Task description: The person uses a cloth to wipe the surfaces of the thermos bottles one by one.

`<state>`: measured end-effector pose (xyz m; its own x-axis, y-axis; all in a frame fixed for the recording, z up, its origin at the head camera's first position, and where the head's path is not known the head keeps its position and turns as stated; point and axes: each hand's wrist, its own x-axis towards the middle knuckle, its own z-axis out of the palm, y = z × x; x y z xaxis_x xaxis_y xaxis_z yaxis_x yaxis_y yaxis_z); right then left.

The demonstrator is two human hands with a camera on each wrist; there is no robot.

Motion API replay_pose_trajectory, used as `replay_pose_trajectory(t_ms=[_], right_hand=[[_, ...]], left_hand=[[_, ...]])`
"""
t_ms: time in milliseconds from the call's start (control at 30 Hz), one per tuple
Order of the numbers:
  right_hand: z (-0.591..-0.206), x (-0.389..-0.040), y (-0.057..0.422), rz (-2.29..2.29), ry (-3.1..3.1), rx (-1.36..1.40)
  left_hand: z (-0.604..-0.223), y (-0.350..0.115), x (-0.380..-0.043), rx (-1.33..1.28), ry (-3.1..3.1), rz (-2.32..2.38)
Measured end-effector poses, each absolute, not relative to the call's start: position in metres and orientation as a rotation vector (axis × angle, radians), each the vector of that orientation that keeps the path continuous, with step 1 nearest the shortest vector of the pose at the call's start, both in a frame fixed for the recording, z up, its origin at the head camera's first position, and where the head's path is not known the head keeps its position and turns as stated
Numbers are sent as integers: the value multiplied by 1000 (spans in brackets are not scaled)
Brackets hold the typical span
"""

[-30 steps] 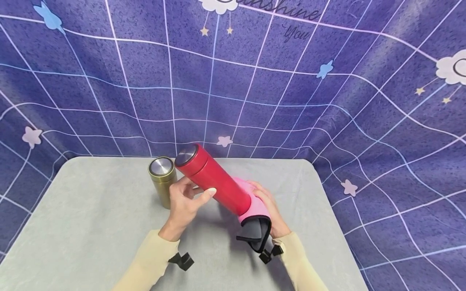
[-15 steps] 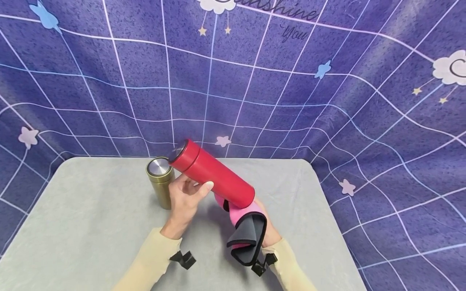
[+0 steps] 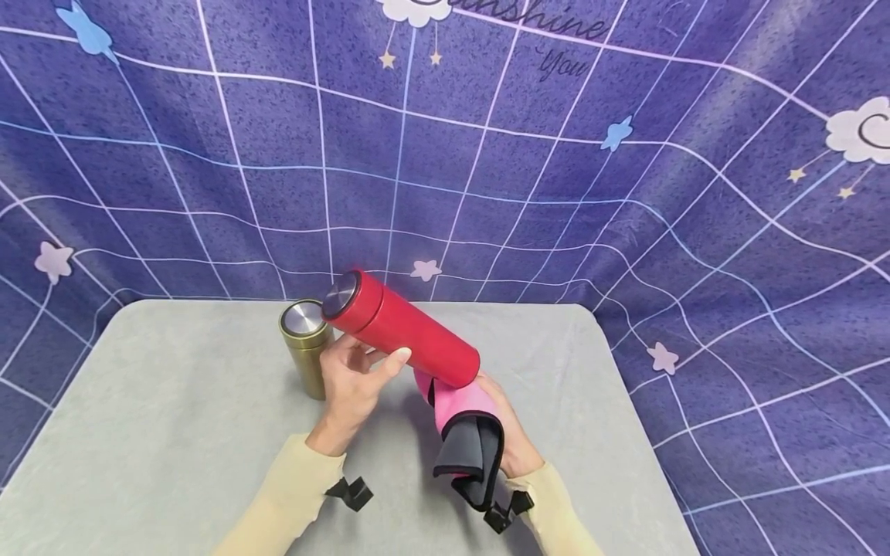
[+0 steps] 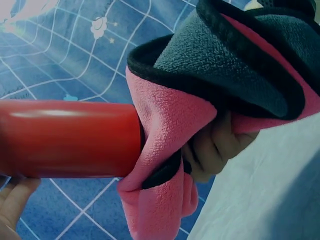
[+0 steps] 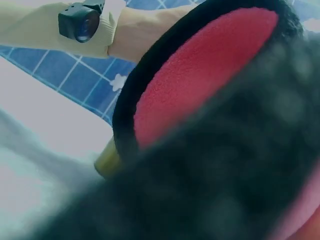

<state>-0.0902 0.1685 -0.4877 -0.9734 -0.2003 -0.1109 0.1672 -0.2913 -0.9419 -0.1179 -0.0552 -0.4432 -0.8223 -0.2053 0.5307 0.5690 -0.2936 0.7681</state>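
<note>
A red thermos flask with a steel-topped lid is held slanted above the table, lid end up to the left. My left hand grips it from below near the lid, thumb along the near side. A pink towel with a dark grey reverse and black edging is bunched in my right hand, whose fingers curl behind it. In the left wrist view, the towel lies against the flask's base. Its grey fold fills much of the right wrist view and hides the right fingers there.
An olive-gold flask stands upright on the grey table, just behind and left of my left hand. A purple-blue curtain with a grid pattern rises behind the table and along its right side.
The towel has slid from around the red flask's lower body down to its base, its loose grey end shifting left and lower. The flask has tilted slightly flatter; my left hand has barely moved.
</note>
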Motion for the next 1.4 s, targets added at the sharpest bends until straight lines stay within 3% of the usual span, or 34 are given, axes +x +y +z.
replay_pose_trajectory(t_ms=[233, 600, 1400], right_hand=[[-486, -94, 172, -2343, 1707, -67], [-480, -97, 176, -2331, 1927, 127], [-480, -104, 195, -2267, 2442, 23]], left_hand=[[-444, -56, -117, -461, -1527, -2084], [-447, -56, -113, -431, -1631, -1979], [-447, -56, -110, -530, -1766, -1847]])
